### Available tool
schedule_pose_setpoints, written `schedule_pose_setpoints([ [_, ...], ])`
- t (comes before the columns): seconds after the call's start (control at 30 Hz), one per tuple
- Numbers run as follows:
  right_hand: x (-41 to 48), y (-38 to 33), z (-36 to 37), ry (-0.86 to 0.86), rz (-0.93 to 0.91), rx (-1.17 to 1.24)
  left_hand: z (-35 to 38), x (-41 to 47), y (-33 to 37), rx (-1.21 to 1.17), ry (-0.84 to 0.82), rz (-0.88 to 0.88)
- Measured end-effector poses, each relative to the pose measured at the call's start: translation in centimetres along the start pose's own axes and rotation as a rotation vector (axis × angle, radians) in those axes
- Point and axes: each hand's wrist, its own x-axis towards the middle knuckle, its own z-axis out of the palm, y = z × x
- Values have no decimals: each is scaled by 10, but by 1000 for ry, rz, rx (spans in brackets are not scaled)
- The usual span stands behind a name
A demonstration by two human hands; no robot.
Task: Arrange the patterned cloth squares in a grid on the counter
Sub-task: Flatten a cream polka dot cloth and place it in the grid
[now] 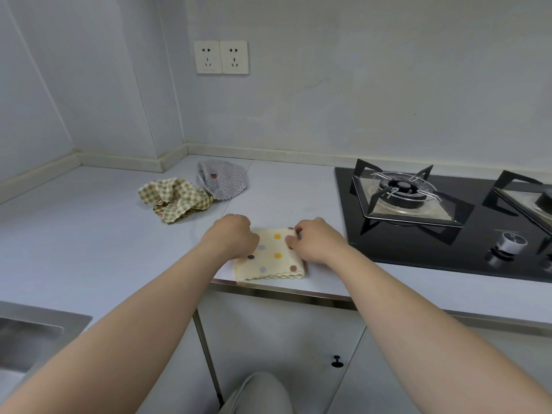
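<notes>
We see a crumpled green-checked cloth (176, 200) touching a rumpled grey speckled cloth (222, 179). Nearer us, our left hand (231, 239), fingers curled, grips the left edge of the folded, wavy-hemmed cream polka-dot cloth (273, 255). Our right hand (316, 242) pinches its far right corner, beside the glossy black hob (418, 249).

- Pale grey-blue walls (358, 85) carry two cream sockets (221, 57) side by side.
- Pale grey counter (89, 234) with a black glass gas hob (388, 246) set in at right.
- Stainless steel sink (30, 333) at lower left.
- White cabinet doors (283, 339) below.
</notes>
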Motion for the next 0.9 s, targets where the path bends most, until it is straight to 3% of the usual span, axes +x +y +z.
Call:
schedule_pose_setpoints([
  [0.13,2,-5,1,1,24,119,6,6,-1,52,62,45],
  [0.3,10,-7,4,-2,115,553,7,11,-6,-102,78,90],
  [0.47,8,2,-1,62,196,1008,3,6,1,-616,155,54],
  [0.6,4,10,-2,174,214,1192,6,4,12,-1059,53,-45],
  [0.67,0,12,-5,263,159,1148,7,3,24,-1147,-6,-77],
  [0.77,-10,16,-12,457,46,888,11,7,44,-1232,-15,-83],
  [0.9,-3,28,-18,607,39,727,18,18,81,-1209,161,-42],
])
